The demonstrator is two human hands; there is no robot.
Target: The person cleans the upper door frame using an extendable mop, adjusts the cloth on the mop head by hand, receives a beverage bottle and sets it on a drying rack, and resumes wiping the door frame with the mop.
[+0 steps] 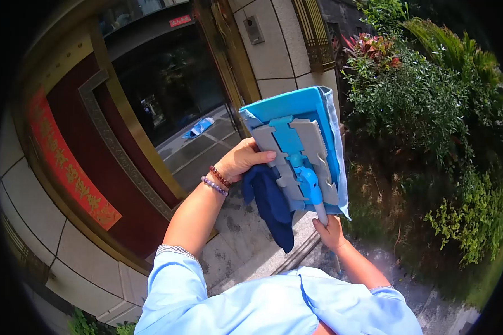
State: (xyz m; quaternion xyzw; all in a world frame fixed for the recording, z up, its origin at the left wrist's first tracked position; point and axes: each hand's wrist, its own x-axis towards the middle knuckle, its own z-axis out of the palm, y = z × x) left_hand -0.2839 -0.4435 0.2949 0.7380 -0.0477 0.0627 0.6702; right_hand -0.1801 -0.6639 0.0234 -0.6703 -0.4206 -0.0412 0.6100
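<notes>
A flat mop with a light blue head and grey clamp plates (313, 139) is raised in front of me, its underside turned away. My left hand (245, 159), with two bead bracelets at the wrist, grips the left edge of the head, thumb on the grey plate. A dark blue cloth (271, 204) hangs just under that hand; whether the fingers pinch it is hidden. My right hand (330, 232) is closed round the mop's handle (320, 212) just below the blue joint. A pale cloth pad wraps the head's right edge.
To the left stands a dark red door (95, 151) with a red paper banner (67, 159). Beyond the glass, a blue-and-white item (198, 128) lies on the floor or is reflected. Stone steps (262, 259) lie below. Shrubs (419, 100) grow on the right. An intercom panel (254, 29) is on the wall.
</notes>
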